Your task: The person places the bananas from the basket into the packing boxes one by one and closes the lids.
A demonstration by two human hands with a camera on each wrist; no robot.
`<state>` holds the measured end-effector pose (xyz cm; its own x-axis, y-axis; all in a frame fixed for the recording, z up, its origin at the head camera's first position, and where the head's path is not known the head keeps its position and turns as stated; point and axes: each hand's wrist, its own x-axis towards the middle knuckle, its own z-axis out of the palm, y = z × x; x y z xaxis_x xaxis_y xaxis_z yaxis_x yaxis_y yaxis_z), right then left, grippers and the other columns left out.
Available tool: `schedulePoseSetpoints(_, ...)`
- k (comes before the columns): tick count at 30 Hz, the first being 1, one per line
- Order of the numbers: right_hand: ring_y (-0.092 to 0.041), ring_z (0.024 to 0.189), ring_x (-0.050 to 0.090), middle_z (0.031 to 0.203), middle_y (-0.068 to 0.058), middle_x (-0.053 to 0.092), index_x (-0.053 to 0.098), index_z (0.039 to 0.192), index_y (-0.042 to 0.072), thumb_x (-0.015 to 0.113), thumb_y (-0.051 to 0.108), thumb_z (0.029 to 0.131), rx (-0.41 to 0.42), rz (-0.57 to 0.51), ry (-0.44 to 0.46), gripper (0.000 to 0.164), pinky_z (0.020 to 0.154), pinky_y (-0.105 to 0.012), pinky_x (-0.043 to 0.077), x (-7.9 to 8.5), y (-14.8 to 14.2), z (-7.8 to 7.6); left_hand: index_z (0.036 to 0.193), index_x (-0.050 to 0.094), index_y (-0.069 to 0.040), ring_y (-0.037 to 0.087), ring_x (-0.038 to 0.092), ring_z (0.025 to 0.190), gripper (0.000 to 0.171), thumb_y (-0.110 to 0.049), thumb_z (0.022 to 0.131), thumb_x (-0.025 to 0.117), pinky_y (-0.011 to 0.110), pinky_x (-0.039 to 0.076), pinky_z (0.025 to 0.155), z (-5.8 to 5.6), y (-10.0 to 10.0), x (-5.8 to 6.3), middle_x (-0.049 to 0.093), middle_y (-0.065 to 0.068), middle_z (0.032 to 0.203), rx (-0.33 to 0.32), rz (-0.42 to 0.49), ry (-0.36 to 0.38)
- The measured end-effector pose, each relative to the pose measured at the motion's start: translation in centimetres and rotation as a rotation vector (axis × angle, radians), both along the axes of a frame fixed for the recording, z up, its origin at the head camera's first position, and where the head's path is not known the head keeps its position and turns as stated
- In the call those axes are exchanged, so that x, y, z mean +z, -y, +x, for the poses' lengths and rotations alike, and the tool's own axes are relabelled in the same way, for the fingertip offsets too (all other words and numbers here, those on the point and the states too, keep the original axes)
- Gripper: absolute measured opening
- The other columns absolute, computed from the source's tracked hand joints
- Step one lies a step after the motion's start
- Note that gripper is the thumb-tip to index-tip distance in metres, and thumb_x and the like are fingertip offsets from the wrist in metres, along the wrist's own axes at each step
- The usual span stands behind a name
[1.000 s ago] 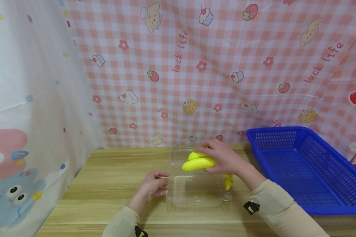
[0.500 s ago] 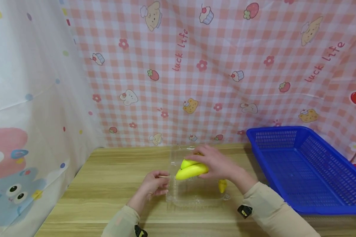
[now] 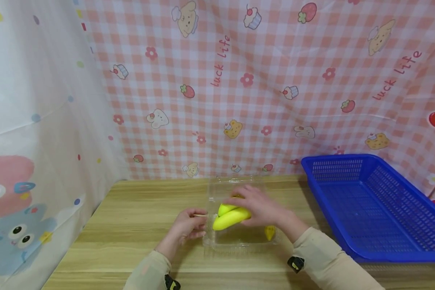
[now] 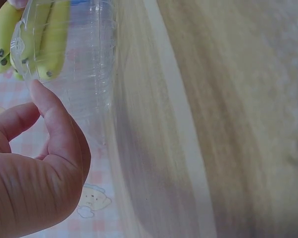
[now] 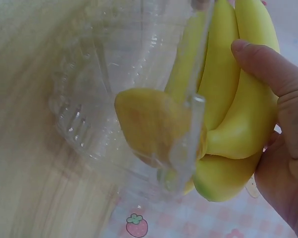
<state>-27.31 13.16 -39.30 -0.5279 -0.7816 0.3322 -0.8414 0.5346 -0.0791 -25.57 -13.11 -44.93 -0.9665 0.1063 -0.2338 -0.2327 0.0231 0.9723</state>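
Head view first: where is the right hand [image 3: 257, 207]?

At five o'clock, fingers curled firmly round a bunch of bananas [image 3: 232, 219], at the clear box [image 3: 235, 240] on the wooden table [image 3: 137, 221]. Whether the fruit touches the box's floor, I cannot tell.

And the left hand [image 3: 187, 226]?

At seven o'clock, by the box's near-side left edge. The left wrist view shows one fingertip against the rim; whether the thumb pinches it too, I cannot tell.

How many bananas?

From above, two show plainly, the rest under the palm. The left wrist view adds several dark tips at ten o'clock, some seen through plastic. The right wrist view gives the thick stem end [image 5: 149, 124] behind the clear wall, the thumb laid on one banana, and a greenish patch below.

Any writing?

"luck life" in red, twice, on the gingham cloth [image 3: 203, 100]: at twelve and at two o'clock.

What's cut off or unclear?

The blue basket [image 3: 366, 209], at four o'clock, runs off the right edge; both sleeves [image 3: 333, 257] leave at the bottom. The transparent lid [image 3: 222, 185] is hard to make out.
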Motion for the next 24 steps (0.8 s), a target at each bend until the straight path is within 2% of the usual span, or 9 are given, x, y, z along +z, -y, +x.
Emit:
schedulePoseSetpoints(8, -0.022, 0.115, 0.049, 0.126, -0.002, 0.057, 0.060, 0.136, 0.023, 0.086, 0.025, 0.073, 0.010, 0.000, -0.011, 0.069, 0.098, -0.045, 0.046, -0.9, 0.4, 0.0, 0.121, 0.058, 0.008, 0.015, 0.056, 0.069, 0.031, 0.000, 0.092, 0.064, 0.024, 0.059, 0.056, 0.0, -0.1, 0.0, 0.055, 0.008, 0.085, 0.009, -0.013, -0.003)
schedulePoseSetpoints(24, -0.022, 0.121, 0.048, 0.133, -0.001, 0.055, 0.058, 0.138, 0.027, 0.084, 0.024, 0.076, -0.011, 0.068, 0.034, 0.068, 0.105, -0.045, 0.044, -2.0, 1.3, 0.3, 0.118, 0.059, 0.006, 0.014, 0.056, 0.068, 0.028, 0.000, 0.091, 0.065, 0.023, 0.059, 0.055, -0.2, 0.0, -0.2, 0.056, 0.007, 0.087, 0.018, 0.001, -0.004)
